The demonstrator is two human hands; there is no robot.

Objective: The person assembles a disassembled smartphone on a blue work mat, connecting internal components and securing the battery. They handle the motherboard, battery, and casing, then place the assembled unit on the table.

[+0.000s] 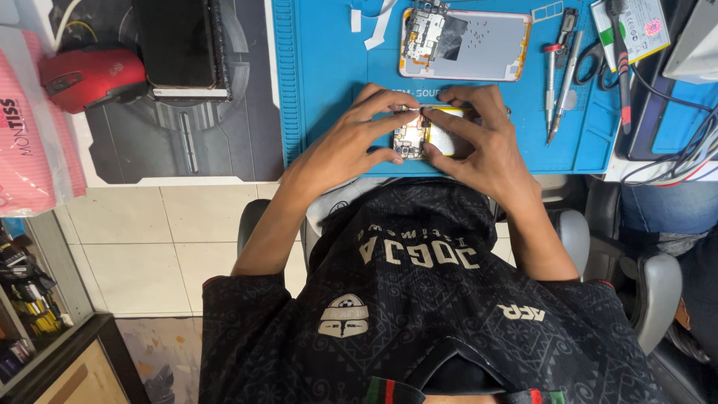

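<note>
In the head view, you work at the near edge of the blue repair mat (329,67), and everything else sits in relation to that mat. Your left hand (351,142) and your right hand (482,146) meet over a small opened phone (426,138) that lies on the mat's near edge, just in front of your chest. Your left fingers (385,101) curl over the top of the phone, and the thumb presses its near corner by the exposed circuit board. Your right fingers reach across the yellowish battery side, and the fingertips of both hands pinch together at a thin pale strip along the phone's upper edge. Both hands are closed on the phone; neither is released.

Farther back on the mat lies a second opened phone (464,43) with a pink rim, its inner board showing at its left end. White tape strips (372,21) lie to its left. On the right part of the mat rest a screwdriver (551,75) and tweezers (566,75), side by side. Off the mat's left edge sits a grey desk pad with a red mouse (90,75) and a dark tablet (179,45). Cables (673,150) trail off the mat's right edge.
</note>
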